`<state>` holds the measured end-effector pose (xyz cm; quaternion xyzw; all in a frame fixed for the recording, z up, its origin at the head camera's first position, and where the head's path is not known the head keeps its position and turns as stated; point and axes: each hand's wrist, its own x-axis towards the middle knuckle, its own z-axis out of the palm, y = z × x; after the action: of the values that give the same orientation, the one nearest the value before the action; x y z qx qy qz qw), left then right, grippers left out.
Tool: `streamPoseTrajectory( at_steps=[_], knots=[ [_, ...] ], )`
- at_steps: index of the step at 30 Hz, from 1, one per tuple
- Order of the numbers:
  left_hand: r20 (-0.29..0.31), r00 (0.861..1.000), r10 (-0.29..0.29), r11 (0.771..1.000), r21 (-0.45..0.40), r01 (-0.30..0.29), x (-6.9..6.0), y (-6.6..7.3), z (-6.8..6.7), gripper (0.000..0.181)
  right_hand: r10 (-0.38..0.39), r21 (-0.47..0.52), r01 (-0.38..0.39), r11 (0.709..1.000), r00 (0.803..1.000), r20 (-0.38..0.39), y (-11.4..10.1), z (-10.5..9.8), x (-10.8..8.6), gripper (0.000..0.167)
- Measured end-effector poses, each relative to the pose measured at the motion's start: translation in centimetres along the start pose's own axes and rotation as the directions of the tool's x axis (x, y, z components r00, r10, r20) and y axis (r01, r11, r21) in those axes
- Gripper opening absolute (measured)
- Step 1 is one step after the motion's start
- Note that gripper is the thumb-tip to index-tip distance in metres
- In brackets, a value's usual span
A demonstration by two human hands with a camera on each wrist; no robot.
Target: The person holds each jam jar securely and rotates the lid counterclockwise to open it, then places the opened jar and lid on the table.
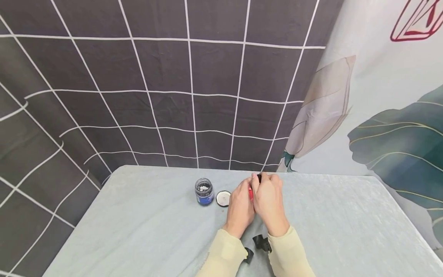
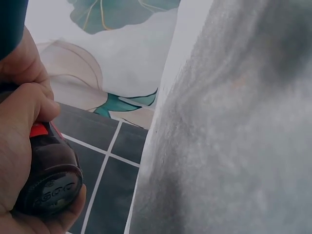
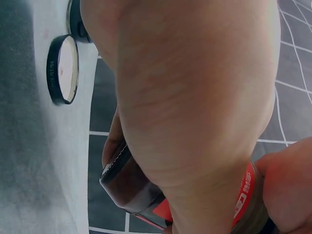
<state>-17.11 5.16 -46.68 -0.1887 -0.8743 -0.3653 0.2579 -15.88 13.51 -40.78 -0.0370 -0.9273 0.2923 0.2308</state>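
Red-labelled jar (image 1: 250, 194): lower right-of-centre, head view; gripped by left hand (image 1: 241, 207) and right hand (image 1: 270, 198) together, presumably for steadiness. Lid (image 1: 223, 198): white inside up, beside open jar (image 1: 204, 195), likely parked within reach.

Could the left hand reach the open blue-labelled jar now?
Likely yes, though the left hand grips the red-labelled jar; only a low upturned lid lies between hand and open jar.

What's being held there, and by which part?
A red-labelled jar: left hand around its body, right hand at its top end, exact grip hidden.
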Motion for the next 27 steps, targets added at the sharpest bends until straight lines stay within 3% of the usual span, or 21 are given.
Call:
streamPoseTrajectory(
  at_steps=[11, 27],
  knots=[
    [0.019, 1.000, -0.003, 1.000, -0.008, 0.004, 0.16, -0.23, -0.26, 0.040, -0.047, 0.029, 0.048, 0.998, 0.998, -0.029, 0.08, 0.31, 0.00, 0.036],
    [0.061, 0.998, -0.010, 0.999, -0.053, 0.013, 0.43, -0.33, -0.74, 0.044, -0.051, 0.047, 0.051, 0.998, 0.999, -0.009, 0.07, 0.31, 0.01, 0.036]
  ],
)
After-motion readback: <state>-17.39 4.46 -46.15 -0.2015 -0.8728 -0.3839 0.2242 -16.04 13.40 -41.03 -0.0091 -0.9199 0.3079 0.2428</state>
